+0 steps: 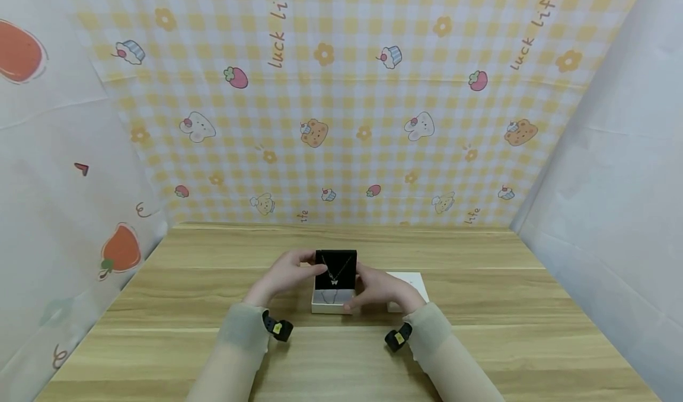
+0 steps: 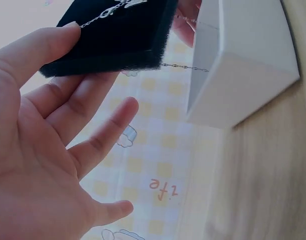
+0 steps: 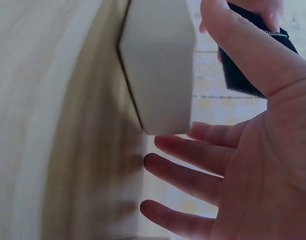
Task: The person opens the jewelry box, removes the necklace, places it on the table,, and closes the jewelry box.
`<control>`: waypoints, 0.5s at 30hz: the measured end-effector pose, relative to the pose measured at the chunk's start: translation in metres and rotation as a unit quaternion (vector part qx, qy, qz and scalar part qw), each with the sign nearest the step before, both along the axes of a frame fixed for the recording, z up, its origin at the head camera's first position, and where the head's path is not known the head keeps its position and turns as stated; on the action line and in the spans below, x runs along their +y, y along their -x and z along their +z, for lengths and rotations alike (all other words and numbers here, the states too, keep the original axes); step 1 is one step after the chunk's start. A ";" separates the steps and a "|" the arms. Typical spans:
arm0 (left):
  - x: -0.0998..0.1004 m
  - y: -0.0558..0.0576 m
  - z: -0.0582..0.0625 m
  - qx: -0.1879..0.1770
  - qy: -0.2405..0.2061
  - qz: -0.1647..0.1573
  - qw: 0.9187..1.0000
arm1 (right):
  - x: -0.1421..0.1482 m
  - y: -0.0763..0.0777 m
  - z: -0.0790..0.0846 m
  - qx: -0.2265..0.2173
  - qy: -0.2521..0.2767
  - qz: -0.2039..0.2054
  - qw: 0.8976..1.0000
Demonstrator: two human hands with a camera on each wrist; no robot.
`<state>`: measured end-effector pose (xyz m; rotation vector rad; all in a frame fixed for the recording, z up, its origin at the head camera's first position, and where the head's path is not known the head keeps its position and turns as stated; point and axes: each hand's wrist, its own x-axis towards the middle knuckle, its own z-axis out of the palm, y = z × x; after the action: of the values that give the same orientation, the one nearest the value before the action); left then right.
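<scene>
A black velvety jewelry pad (image 1: pixel 336 262) stands upright above an open white box (image 1: pixel 331 309), carrying a fine silver chain necklace with a butterfly pendant (image 1: pixel 334 281). My left hand (image 1: pixel 288 271) pinches the pad at its left edge, thumb on the front and fingers behind; the other fingers spread free in the left wrist view. Lengths of chain (image 2: pixel 185 67) run from the pad down to the box. My right hand (image 1: pixel 376 284) holds the box at its right side, thumb by the front rim and fingertips (image 3: pixel 165 142) against the back end.
A white lid-like piece (image 1: pixel 413 278) lies on the wooden table (image 1: pixel 213 354) behind my right wrist. Beyond the table's far edge hangs a yellow checked cloth (image 1: pixel 341 105). White cloths close off both sides.
</scene>
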<state>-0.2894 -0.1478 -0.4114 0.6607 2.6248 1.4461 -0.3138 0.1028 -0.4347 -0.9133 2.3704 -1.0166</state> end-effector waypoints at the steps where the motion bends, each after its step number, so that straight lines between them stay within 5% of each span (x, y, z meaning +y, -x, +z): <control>1: 0.000 0.000 0.001 0.001 -0.003 0.002 1.000 | 0.001 0.000 0.002 -0.001 -0.002 -0.001 1.000; 8: 0.002 -0.004 0.008 -0.005 -0.020 0.022 1.000 | 0.013 0.002 0.018 0.031 -0.017 -0.001 0.999; 15: 0.004 -0.006 0.014 -0.001 -0.052 0.029 0.998 | 0.026 0.005 0.027 0.005 0.011 -0.023 1.000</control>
<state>-0.2835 -0.1442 -0.3975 0.5967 2.6032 1.6091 -0.3188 0.1288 -0.4078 -0.8779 2.4031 -1.0596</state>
